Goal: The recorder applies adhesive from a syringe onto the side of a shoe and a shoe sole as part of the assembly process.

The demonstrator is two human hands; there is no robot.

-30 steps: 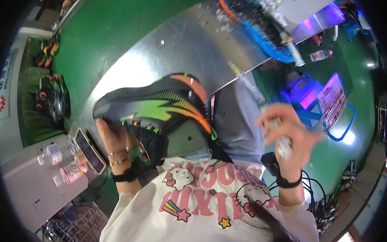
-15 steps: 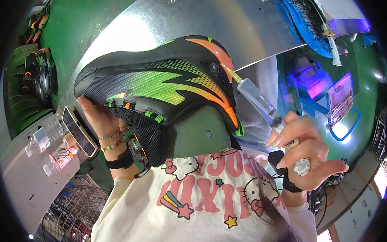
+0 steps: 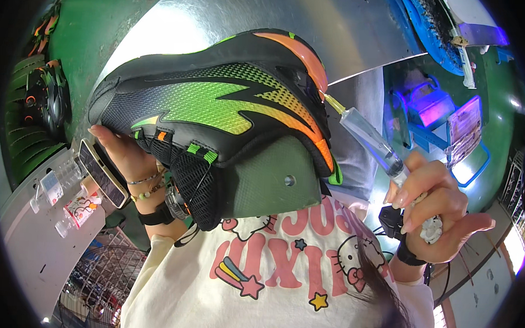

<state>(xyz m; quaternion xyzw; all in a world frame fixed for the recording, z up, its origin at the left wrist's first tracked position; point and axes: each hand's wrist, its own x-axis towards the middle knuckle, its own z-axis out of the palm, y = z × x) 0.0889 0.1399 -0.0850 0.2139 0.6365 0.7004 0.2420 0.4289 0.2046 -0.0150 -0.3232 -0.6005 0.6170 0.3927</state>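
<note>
A black, green and orange sneaker (image 3: pixel 189 103) lies on its side in front of me, sole edge facing away, with a dark green shoe last (image 3: pixel 267 190) filling it. My left hand (image 3: pixel 127 153) grips it near the toe, most fingers hidden beneath. My right hand (image 3: pixel 437 202) is closed around a clear syringe (image 3: pixel 369 133) with a yellowish tip. That tip touches, or nearly touches, the shoe at the seam between the orange sole heel and the black upper. A crumpled white wad (image 3: pixel 431 229) sits in my right palm, under the curled fingers; the thumb sticks out.
A metal table (image 3: pixel 336 28) lies beyond the shoe. Left are a phone (image 3: pixel 104 173), a clear plastic bottle (image 3: pixel 79 207) on a pale table (image 3: pixel 34 243), and a green conveyor (image 3: pixel 21 121) carrying shoes. A blue-framed chair (image 3: pixel 466 130) stands right; a fan grille (image 3: pixel 97 274) is lower left.
The syringe and right hand have shifted right and slightly down. The tip has slid along the sole edge toward the heel. The sneaker appears slightly larger and nearer, its toe further left.
</note>
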